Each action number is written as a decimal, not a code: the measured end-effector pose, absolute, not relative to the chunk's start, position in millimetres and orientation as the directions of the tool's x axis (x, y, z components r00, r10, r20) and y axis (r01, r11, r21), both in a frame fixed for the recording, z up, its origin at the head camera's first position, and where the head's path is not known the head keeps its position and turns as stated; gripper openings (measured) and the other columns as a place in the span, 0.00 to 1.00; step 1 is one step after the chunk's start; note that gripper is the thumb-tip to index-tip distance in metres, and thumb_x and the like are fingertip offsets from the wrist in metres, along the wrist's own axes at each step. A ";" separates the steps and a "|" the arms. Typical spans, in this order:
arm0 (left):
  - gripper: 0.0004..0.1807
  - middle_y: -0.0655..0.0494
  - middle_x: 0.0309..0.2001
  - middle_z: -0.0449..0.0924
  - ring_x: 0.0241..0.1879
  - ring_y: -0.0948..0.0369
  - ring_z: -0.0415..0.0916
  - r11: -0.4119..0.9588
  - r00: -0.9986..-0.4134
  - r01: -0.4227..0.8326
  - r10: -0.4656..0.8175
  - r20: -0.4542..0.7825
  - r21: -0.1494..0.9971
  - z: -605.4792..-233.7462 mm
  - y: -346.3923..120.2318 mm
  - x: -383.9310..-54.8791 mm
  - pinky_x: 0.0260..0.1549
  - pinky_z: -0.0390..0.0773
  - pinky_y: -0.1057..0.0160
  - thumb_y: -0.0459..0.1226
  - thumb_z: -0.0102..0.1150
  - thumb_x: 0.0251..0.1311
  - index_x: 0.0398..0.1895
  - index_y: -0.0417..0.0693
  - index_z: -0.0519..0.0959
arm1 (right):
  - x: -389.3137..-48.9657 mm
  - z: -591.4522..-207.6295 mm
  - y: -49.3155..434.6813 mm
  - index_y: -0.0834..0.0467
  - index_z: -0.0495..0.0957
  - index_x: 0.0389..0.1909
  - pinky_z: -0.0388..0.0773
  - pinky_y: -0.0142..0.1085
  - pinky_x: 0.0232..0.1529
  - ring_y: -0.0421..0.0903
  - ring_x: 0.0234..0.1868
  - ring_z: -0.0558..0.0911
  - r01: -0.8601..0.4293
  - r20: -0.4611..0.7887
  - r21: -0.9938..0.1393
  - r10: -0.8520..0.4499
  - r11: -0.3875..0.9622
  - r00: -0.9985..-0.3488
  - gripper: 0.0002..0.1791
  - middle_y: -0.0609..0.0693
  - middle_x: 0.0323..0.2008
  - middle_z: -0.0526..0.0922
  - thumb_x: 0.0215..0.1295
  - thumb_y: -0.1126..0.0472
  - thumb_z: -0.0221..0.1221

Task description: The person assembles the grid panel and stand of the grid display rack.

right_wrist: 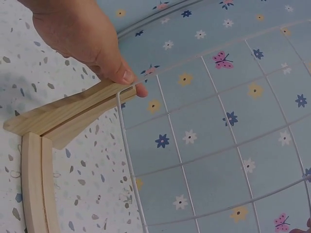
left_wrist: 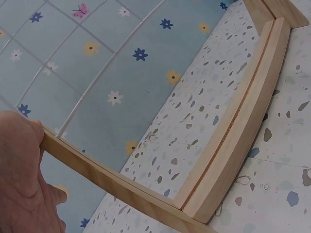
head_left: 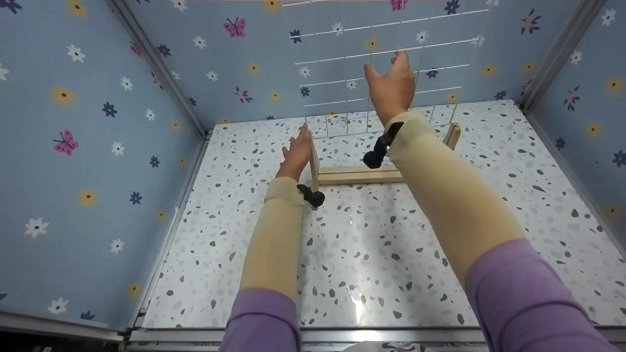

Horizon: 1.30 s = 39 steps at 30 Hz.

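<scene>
A white wire grid stands up along the back from a pale wooden frame, which has a grooved bar and a leg at each end. In the right wrist view my left hand pinches the tip of the left wooden leg at the grid's corner. Thumb and a fingertip show there. My right hand is raised in front of the grid, thumb spread from the fingers. Its fingertips overlap a wire; contact is unclear. Only bits of its fingertips enter the right wrist view.
The speckled white floor carries the frame. Blue flowered walls rise at the left, back and right, joined by metal corner rails. A metal rail runs along the near edge. The right wooden leg is partly behind my right forearm.
</scene>
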<state>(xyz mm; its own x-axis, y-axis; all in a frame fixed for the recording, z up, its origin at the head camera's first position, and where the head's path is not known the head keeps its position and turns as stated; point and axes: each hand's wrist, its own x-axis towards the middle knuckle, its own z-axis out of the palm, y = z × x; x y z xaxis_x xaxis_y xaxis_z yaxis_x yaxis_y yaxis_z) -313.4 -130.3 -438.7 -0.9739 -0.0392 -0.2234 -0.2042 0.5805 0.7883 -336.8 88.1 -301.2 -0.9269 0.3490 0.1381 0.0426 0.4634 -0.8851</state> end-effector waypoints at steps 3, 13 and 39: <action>0.31 0.53 0.83 0.32 0.79 0.41 0.20 0.586 -0.970 -0.218 -0.042 -0.239 0.780 -438.6 -129.2 -314.6 0.71 0.31 0.30 0.59 0.20 0.78 0.82 0.77 0.40 | -336.2 -302.4 88.1 0.52 0.57 0.78 0.63 0.30 0.70 0.41 0.72 0.67 0.040 0.141 -0.887 0.353 0.459 -0.925 0.44 0.46 0.74 0.67 0.68 0.40 0.63; 0.31 0.56 0.83 0.34 0.79 0.45 0.20 0.590 -0.965 -0.232 -0.041 -0.258 0.774 -442.0 -128.5 -318.9 0.71 0.32 0.31 0.59 0.19 0.78 0.82 0.76 0.39 | -331.4 -305.5 87.7 0.53 0.58 0.77 0.63 0.30 0.70 0.42 0.72 0.68 0.038 0.156 -0.877 0.358 0.479 -0.921 0.43 0.46 0.74 0.67 0.68 0.40 0.62; 0.32 0.49 0.82 0.33 0.79 0.41 0.22 0.595 -0.962 -0.244 -0.048 -0.270 0.766 -437.3 -128.4 -321.0 0.72 0.36 0.31 0.60 0.19 0.78 0.82 0.73 0.40 | -324.7 -294.6 77.9 0.52 0.59 0.76 0.68 0.31 0.67 0.42 0.68 0.73 0.021 0.198 -0.850 0.355 0.526 -0.914 0.42 0.45 0.73 0.69 0.68 0.39 0.61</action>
<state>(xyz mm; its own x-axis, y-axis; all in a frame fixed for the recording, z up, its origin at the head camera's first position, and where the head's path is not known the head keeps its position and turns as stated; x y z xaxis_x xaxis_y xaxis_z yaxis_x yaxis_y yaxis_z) -321.0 -128.4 -437.3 -0.9617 -0.0476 -0.2698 -0.2443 0.5949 0.7658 -324.7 77.9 -294.6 -0.9136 0.3555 0.1975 0.0206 0.5256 -0.8505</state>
